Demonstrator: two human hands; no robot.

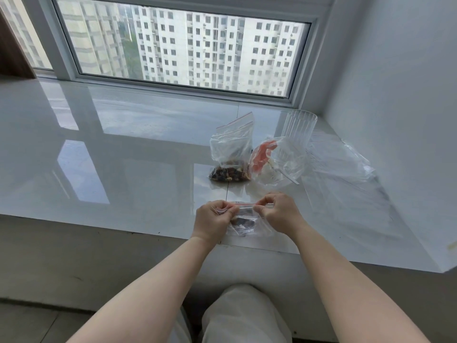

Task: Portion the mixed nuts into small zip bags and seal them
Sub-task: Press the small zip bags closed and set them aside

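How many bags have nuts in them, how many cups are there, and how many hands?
Bags with nuts: 2, the small bag being held and the big bag behind it
Clear cups: 1, the cup
Hands: 2, left hand, right hand
Total: 5

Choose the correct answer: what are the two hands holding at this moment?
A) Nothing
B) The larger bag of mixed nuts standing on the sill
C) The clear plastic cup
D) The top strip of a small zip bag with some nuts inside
D: the left hand and right hand each pinch one end of the red zip strip of the small zip bag, in which dark nuts show.
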